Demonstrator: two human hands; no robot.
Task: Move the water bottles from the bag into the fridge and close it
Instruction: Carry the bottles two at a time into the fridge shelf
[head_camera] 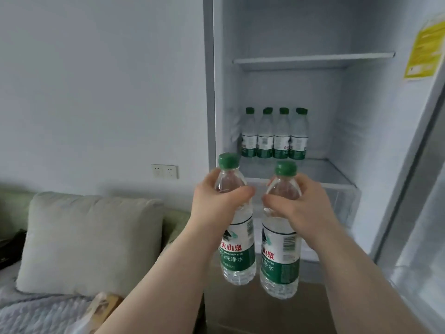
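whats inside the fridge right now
The open fridge has a row of green-capped water bottles standing at the back of its middle shelf; the upper shelf looks bare. The two bottles held in front hide part of the space lower down.

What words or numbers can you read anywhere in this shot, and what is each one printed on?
"夫山泉", "DRINKING WATER", "用纯净水": label of the left bottle, held in the left hand.
"山泉", "WATER", "净水": label of the right bottle, held in the right hand.
Barcode digits on the right bottle: too small to read.
Labels on the four shelf bottles: too blurred.
Yellow sticker on the fridge door: too blurred.
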